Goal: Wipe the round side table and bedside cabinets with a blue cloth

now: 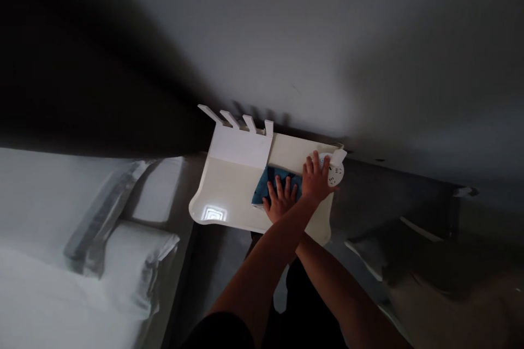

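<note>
My arms cross over a small cream table (235, 191). My left hand (317, 177) reaches to its right side, fingers spread against a round white power socket (335, 174) and partly covering it. A white plug or adapter (338, 157) sits at the socket's upper edge. Lower and to the left, my right hand (280, 199) lies flat with spread fingers on a folded blue cloth (261, 188). The cloth rests on the tabletop, just below a white router (241, 144) with several upright antennas.
A grey wall (303, 65) rises behind the table. To the left is a bed (41, 294) with white bedding and a folded pillow or quilt (126, 262). Dim, pale-edged objects (434, 283) stand at the lower right. A dark area fills the upper left.
</note>
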A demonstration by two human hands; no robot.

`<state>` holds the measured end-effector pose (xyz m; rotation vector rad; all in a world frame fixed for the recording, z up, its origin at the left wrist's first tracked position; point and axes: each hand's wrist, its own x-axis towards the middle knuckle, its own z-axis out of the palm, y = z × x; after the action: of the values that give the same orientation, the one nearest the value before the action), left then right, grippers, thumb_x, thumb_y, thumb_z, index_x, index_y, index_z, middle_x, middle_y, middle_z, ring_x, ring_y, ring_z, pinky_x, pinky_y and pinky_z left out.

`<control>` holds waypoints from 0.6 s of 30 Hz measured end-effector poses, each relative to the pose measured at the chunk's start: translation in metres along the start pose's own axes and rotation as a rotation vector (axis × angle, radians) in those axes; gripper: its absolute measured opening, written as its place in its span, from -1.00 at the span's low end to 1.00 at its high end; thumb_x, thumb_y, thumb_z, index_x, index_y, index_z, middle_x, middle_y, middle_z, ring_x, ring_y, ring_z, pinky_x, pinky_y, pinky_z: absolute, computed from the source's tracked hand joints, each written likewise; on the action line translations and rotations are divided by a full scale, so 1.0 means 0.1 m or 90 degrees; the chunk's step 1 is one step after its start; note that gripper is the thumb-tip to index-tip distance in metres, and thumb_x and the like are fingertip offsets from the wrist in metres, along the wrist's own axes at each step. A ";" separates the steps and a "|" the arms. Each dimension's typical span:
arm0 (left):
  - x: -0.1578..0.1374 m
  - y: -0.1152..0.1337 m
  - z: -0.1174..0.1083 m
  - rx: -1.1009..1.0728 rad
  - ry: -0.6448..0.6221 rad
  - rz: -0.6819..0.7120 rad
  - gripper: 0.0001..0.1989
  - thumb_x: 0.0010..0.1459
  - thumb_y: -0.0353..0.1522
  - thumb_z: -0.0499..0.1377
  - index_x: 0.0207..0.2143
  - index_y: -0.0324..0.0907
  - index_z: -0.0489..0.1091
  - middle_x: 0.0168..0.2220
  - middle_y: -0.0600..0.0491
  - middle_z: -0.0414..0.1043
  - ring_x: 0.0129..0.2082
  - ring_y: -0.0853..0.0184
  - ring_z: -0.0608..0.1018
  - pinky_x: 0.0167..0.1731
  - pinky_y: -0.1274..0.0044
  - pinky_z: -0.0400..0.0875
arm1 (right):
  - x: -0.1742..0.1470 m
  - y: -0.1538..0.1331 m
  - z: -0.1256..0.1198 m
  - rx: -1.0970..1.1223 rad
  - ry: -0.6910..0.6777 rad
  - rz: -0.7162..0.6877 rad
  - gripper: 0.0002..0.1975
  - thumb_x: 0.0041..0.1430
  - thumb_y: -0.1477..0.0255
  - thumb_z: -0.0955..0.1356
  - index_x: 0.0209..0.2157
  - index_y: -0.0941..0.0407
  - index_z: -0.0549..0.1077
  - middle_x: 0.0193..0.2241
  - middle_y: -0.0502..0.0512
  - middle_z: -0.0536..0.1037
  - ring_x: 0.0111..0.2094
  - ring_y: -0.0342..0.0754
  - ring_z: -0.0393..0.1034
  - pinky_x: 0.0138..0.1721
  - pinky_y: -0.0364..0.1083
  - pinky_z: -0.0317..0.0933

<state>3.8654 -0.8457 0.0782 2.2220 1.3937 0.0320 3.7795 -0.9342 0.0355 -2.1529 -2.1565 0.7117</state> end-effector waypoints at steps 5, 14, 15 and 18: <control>0.11 0.00 -0.02 0.001 0.001 0.000 0.51 0.01 0.26 0.55 0.75 -0.21 -0.04 0.73 -0.45 -0.26 0.68 -0.39 0.06 0.60 -0.06 0.12 | -0.01 -0.02 0.04 0.016 0.022 -0.006 -0.24 0.56 0.14 0.41 0.66 -0.03 0.25 0.71 0.21 0.01 0.70 0.58 -0.26 0.60 0.64 -0.25; 0.23 -0.22 -0.28 0.038 -0.005 0.090 0.52 -0.03 0.31 0.53 0.75 -0.15 -0.02 0.74 -0.36 -0.24 0.71 -0.41 -0.11 0.63 -0.16 -0.10 | 0.04 0.05 0.06 0.009 -0.007 -0.015 -0.28 0.60 0.12 0.35 0.65 -0.03 0.27 0.70 0.20 0.05 0.70 0.59 -0.24 0.60 0.62 -0.27; 0.18 -0.31 -0.34 0.035 0.001 0.112 0.49 0.01 0.32 0.51 0.75 -0.15 0.00 0.74 -0.34 -0.20 0.72 -0.37 -0.14 0.64 -0.15 -0.13 | 0.05 0.06 0.06 0.011 -0.007 -0.016 -0.31 0.61 0.12 0.33 0.64 -0.06 0.28 0.70 0.17 0.09 0.70 0.54 -0.21 0.61 0.59 -0.25; -0.06 -0.82 -0.57 0.001 0.053 0.124 0.05 0.33 0.14 0.37 0.67 -0.12 0.19 0.70 -0.25 0.06 0.73 -0.13 -0.02 0.66 0.01 -0.05 | 0.05 0.05 0.07 0.018 0.004 -0.014 -0.35 0.62 0.14 0.31 0.61 -0.05 0.34 0.65 0.20 0.22 0.70 0.41 -0.11 0.64 0.51 -0.22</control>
<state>3.7783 -0.7998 0.0935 2.3743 1.2137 0.1923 3.7813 -0.9315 0.0258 -2.1120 -2.1497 0.7293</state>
